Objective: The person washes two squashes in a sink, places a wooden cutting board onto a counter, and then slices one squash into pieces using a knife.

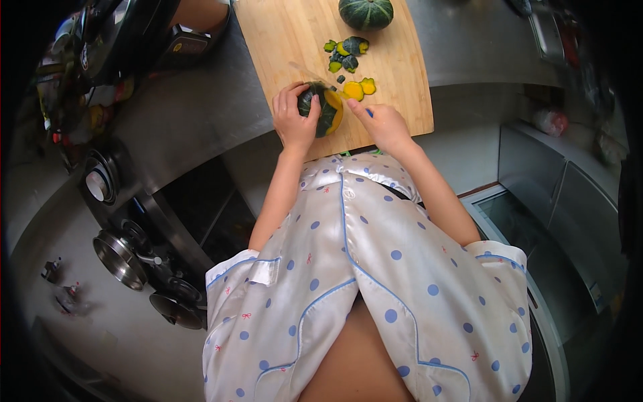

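Note:
A dark green kabocha squash (329, 108) rests near the front edge of the wooden cutting board (289, 32). Patches of its rind are gone on the right, baring orange flesh. Curled over its left and top is my left hand (294, 120), steadying it. My right hand (388, 125) grips a knife by its blue handle (370, 113). The thin blade slants up and left past the squash's top right; whether its edge touches the rind cannot be told. Beyond lie cut rind pieces (350, 61) and yellow-orange slices (353, 91). A whole squash (365, 14) sits at the board's far end.
The board lies on a stainless steel counter (211, 113), its near edge overhanging the front. A dark appliance (188, 40) stands to the left. Farther left are a white bowl (98, 184), a steel pot (119, 259) and a dark pan (176, 309).

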The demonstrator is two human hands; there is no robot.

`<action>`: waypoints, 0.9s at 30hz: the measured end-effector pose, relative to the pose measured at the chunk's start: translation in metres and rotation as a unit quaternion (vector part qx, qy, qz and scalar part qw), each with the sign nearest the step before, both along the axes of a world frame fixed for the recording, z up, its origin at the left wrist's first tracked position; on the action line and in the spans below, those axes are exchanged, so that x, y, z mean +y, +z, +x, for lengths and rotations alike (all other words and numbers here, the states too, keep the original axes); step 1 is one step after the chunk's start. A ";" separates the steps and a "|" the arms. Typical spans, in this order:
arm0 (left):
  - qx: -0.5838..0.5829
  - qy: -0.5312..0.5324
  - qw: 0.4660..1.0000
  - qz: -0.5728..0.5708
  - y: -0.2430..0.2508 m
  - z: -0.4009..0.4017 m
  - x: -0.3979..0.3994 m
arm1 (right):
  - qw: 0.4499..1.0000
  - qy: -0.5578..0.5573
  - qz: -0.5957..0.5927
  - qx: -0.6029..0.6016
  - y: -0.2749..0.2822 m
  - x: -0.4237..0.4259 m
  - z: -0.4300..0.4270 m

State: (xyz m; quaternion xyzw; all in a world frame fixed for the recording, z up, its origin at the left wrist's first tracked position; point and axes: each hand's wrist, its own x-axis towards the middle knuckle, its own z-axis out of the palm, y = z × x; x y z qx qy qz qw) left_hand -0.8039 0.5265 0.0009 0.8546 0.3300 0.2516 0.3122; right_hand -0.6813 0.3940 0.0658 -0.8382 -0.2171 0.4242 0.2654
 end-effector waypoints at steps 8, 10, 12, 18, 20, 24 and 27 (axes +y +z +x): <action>0.051 0.143 0.987 -0.043 0.009 -0.012 -0.015 | 0.998 0.058 -0.029 -0.026 0.011 -0.006 -0.019; 0.050 0.174 0.982 -0.056 0.003 -0.007 -0.025 | 0.993 0.071 0.010 -0.093 0.009 -0.010 -0.024; 0.045 0.220 0.972 -0.064 0.001 0.001 -0.032 | 0.992 0.079 0.004 -0.102 0.011 -0.011 -0.025; 0.068 0.260 0.961 -0.065 -0.001 0.012 -0.036 | 0.985 0.112 -0.011 -0.132 0.005 -0.008 -0.026; 0.071 0.260 0.961 -0.058 0.000 0.013 -0.038 | 0.984 0.119 -0.014 -0.130 0.002 -0.003 -0.027; 0.050 0.251 0.966 -0.024 -0.003 0.012 -0.037 | 0.983 0.134 -0.036 -0.123 -0.002 0.015 -0.023; 0.045 0.253 0.967 -0.005 -0.007 0.010 -0.036 | 0.984 0.127 -0.024 -0.125 -0.015 0.024 -0.023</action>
